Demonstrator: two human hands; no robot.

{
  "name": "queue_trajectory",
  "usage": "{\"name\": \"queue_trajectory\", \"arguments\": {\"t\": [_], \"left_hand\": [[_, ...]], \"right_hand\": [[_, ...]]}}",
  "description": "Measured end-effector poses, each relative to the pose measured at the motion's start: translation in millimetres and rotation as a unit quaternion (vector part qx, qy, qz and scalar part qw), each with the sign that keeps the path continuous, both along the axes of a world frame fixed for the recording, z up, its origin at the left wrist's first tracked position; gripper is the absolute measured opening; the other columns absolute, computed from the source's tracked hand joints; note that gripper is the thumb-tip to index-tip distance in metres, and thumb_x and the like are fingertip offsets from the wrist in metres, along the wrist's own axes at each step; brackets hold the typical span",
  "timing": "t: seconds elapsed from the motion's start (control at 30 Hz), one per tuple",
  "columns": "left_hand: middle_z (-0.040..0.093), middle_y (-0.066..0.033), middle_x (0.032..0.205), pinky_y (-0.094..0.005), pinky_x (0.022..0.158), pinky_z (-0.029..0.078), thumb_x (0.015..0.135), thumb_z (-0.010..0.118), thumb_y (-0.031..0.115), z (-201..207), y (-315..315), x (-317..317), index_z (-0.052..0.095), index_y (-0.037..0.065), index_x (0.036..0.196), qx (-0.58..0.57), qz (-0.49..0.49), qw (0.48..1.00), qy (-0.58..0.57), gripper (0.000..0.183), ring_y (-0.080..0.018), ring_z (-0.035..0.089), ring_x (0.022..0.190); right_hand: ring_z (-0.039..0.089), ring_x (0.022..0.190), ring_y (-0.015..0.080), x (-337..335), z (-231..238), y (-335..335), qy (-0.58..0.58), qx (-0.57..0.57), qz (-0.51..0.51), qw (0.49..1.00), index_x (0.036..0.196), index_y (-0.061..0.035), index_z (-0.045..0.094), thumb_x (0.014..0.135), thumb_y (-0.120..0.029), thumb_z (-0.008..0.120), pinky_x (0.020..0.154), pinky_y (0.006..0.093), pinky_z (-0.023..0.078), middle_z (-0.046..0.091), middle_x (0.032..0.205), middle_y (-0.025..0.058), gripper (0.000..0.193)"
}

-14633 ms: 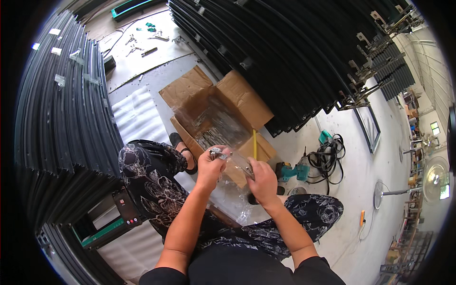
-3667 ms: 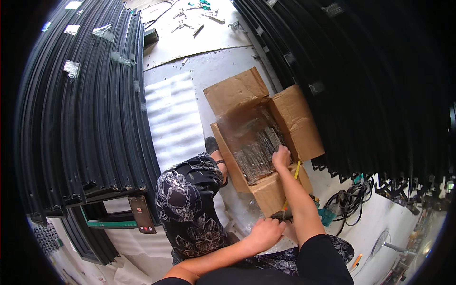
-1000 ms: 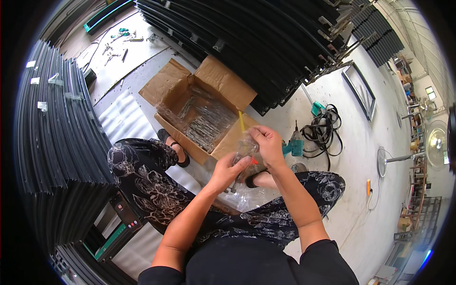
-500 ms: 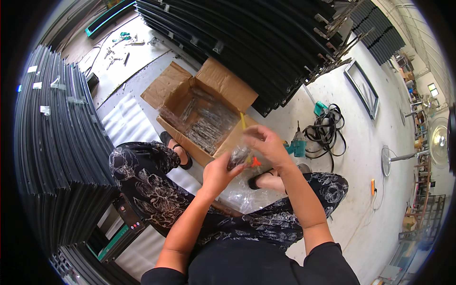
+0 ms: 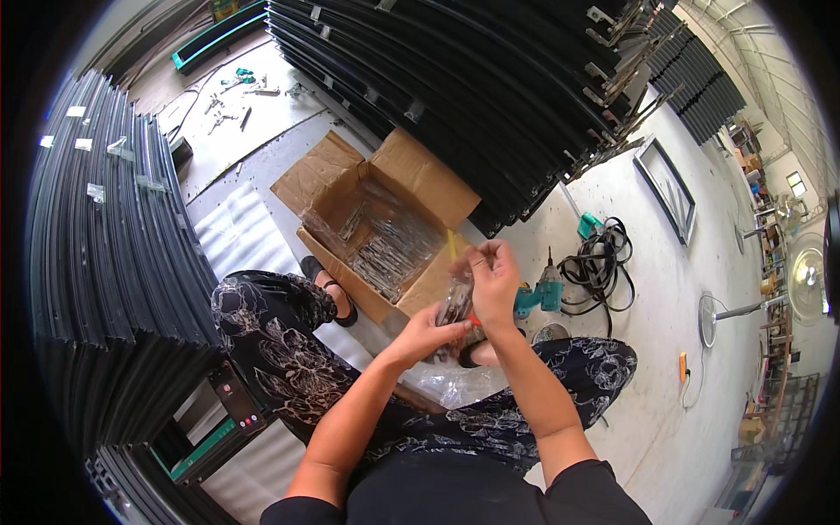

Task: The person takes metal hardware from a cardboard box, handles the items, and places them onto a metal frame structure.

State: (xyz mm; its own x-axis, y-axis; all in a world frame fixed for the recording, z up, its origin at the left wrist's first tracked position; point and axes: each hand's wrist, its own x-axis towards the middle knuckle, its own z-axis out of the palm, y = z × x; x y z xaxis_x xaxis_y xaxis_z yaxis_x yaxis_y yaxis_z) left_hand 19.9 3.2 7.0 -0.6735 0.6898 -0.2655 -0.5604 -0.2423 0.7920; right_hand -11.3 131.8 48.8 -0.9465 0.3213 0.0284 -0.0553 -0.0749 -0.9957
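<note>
Between my hands is a clear plastic bag of metal parts (image 5: 454, 302), above the near right corner of an open cardboard box (image 5: 348, 269). My left hand (image 5: 426, 335) is closed round the lower part of the bag, thumb on top. Up at the bag's upper end, my right hand (image 5: 492, 278) has its fingers bent and pinched together; slight blur hides exactly what they grip. A small orange piece (image 5: 474, 319) shows beside my left thumb. Just beyond my right fingers stands a yellow strip (image 5: 451, 243). Inside the box lie more metal parts (image 5: 385, 262) in clear plastic.
A teal power drill (image 5: 548, 290) and a coiled black cable (image 5: 602, 262) are to the right. Stacked black frames (image 5: 131, 236) rise at left, with more black profiles (image 5: 455, 79) behind the box. Crumpled clear plastic (image 5: 451, 385) lies before me.
My right hand has drawn its fingers together near the bag's upper end. The bag is more upright, and the orange piece is now mostly covered. The whole view has shifted slightly.
</note>
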Motion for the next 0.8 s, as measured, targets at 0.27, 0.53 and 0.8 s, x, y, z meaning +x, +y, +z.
{"name": "queue_trajectory", "arguments": {"t": [0.27, 0.53, 0.8], "left_hand": [[0.057, -0.0048, 0.07, -0.0252, 0.05, 0.047, 0.091, 0.058, 0.025, -6, -6, -3, 0.048, 0.005, 0.095, 0.046, 0.198, 0.979, 0.015, 0.022, -0.0138, 0.056, 0.057], [0.056, -0.0052, 0.059, -0.0258, 0.037, 0.043, 0.09, 0.054, 0.045, -4, -14, -9, 0.05, 0.008, 0.095, 0.015, 0.268, 0.95, -0.161, 0.037, -0.0135, 0.051, 0.039], [0.055, -0.0066, 0.06, -0.0251, 0.042, 0.041, 0.091, 0.056, 0.032, 5, -15, 2, 0.052, 0.005, 0.089, -0.014, 0.09, 0.995, -0.03, 0.027, -0.0141, 0.053, 0.045]], "right_hand": [[0.064, 0.068, 0.0196, 12, -33, -6, -0.076, -0.127, -0.096, 0.984, 0.089, -0.0016, 0.046, 0.089, -0.012, 0.06, 0.061, 0.028, 0.053, 0.061, 0.077, 0.0095, 0.018], [0.059, 0.065, 0.0109, 89, -18, -2, -0.019, 0.34, 0.06, 0.938, 0.088, 0.0005, 0.05, 0.088, -0.009, 0.061, 0.059, 0.0246, 0.047, 0.062, 0.072, 0.007, 0.014], [0.062, 0.077, 0.0194, 69, 16, 51, 0.001, 0.324, 0.186, 0.927, 0.1, 0.0011, 0.059, 0.082, -0.026, 0.068, 0.07, 0.03, 0.049, 0.063, 0.086, 0.0122, 0.033]]}}
